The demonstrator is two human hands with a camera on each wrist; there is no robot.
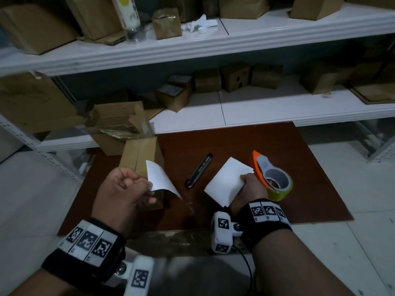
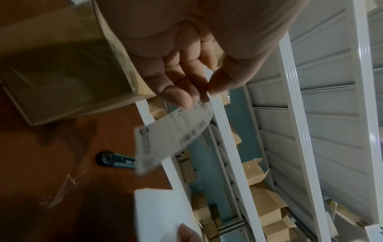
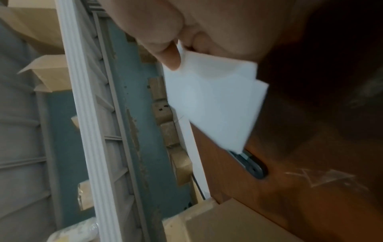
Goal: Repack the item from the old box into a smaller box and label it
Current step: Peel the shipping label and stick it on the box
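My left hand (image 1: 136,186) pinches a curled white label (image 1: 160,180) by its edge; the left wrist view shows printed barcodes on the label (image 2: 176,135). My right hand (image 1: 250,186) holds a white backing sheet (image 1: 226,181) by its right corner, seen blank in the right wrist view as the backing sheet (image 3: 213,104). A small taped cardboard box (image 1: 141,159) stands on the brown board (image 1: 277,146) just behind and under the left hand. The two papers are apart, above the board.
A black utility knife (image 1: 198,170) lies between the hands. An orange tape dispenser (image 1: 269,176) with yellowish tape sits right of my right hand. An opened larger box (image 1: 115,124) stands behind the small one. White shelves (image 1: 213,43) hold several cardboard boxes.
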